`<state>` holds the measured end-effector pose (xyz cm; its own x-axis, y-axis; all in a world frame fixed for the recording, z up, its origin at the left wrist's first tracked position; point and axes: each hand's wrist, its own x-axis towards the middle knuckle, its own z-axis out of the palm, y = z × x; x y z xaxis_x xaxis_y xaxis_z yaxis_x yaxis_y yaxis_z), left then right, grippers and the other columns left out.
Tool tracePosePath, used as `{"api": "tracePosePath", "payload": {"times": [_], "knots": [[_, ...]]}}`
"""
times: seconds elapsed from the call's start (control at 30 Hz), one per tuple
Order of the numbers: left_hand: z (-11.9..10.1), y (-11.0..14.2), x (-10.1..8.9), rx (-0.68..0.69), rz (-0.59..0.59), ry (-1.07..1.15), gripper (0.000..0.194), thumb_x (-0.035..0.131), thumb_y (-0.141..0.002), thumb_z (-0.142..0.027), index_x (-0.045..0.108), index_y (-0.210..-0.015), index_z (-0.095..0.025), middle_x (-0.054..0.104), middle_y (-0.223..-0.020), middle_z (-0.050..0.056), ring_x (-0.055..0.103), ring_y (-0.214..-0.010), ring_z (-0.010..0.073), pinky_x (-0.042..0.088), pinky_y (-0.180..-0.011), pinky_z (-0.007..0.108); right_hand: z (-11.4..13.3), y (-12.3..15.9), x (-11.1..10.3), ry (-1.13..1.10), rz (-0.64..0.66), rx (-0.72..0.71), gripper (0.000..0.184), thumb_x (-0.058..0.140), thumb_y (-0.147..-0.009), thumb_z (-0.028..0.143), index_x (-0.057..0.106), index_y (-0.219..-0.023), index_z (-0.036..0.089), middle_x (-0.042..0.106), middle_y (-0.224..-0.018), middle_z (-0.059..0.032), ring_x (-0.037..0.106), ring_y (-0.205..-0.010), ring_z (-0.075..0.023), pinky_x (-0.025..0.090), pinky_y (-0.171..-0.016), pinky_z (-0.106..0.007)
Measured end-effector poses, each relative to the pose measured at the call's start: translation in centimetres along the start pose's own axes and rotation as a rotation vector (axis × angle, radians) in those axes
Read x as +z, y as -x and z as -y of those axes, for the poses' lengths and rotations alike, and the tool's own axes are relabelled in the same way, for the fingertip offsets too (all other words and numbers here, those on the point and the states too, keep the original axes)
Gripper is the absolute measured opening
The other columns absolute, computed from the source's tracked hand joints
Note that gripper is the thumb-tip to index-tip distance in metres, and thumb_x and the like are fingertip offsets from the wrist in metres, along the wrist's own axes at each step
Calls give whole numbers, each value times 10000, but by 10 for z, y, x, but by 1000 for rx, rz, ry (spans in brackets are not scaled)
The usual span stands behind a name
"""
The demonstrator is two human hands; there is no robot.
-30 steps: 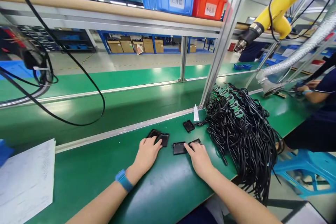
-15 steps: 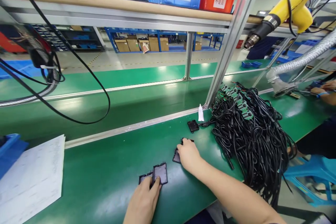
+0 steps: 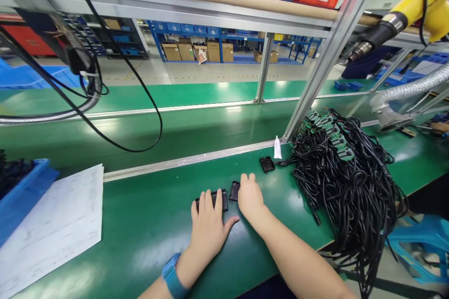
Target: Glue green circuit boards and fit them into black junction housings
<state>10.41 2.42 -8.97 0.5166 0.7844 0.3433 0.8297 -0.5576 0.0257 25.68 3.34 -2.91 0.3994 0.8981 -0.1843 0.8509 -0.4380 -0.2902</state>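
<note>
My left hand (image 3: 208,226) lies flat with fingers spread over shallow black plastic cases (image 3: 225,202) on the green bench. Its fingers cover most of them, so I cannot tell how they sit against each other. Just to the right, my right hand (image 3: 250,198) has its fingers curled down on another black plastic case (image 3: 234,191), whose left part shows. Farther back, one more open black case (image 3: 267,164) rests at the end of a black cable. A blue wristband (image 3: 171,273) is on my left wrist.
A big heap of black cables with green circuit boards (image 3: 338,142) covers the bench at right. A white tube (image 3: 277,148) stands by the metal post (image 3: 315,70). Paper sheets (image 3: 70,210) and a blue bin (image 3: 31,187) are at left. A yellow heat gun (image 3: 403,14) hangs upper right.
My left hand has moved forward, pushing its cases away from me toward the right hand's case, and its fingers have spread flat. The right hand's case sits closer to them. The view has shifted.
</note>
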Motion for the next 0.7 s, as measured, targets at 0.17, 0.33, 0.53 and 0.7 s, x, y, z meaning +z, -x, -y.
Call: {"api": "tracePosePath", "payload": {"times": [0.17, 0.33, 0.53, 0.7], "knots": [[32, -35, 14, 98, 78, 70, 958, 529, -771, -808, 454, -1500, -190, 495, -1436, 288, 411, -1350, 507, 248, -1080, 723, -4, -1, 10, -206, -12, -204, 266, 535, -862, 59, 675, -1083, 109, 645, -1109, -139, 657, -996, -202, 493, -896, -269], [76, -70, 16, 408, 127, 131, 1004, 522, -703, -861, 471, -1487, -235, 451, -1493, 264, 350, -1424, 460, 201, -1133, 693, -47, -35, -19, -82, -292, -160, 282, 513, -954, 247, 678, -1156, 139, 617, -1234, -155, 558, -1157, -266, 412, -998, -372], [3, -52, 9, 359, 83, 224, 1284, 524, -579, -949, 303, -1565, -157, 290, -1586, 291, 256, -1454, 502, 119, -1130, 739, -85, -72, -37, 146, -239, -56, 392, 574, -914, 280, 617, -1274, 131, 619, -1194, -183, 533, -1147, -328, 363, -978, -463], [-13, -40, 17, 396, 59, 271, 991, 599, -671, -854, 616, -1283, -75, 432, -1502, 299, 421, -1383, 436, 197, -1164, 685, -80, -24, -26, 118, -269, -122, 311, 540, -883, 244, 633, -1164, 149, 591, -1189, -159, 535, -1124, -297, 400, -979, -406]]}}
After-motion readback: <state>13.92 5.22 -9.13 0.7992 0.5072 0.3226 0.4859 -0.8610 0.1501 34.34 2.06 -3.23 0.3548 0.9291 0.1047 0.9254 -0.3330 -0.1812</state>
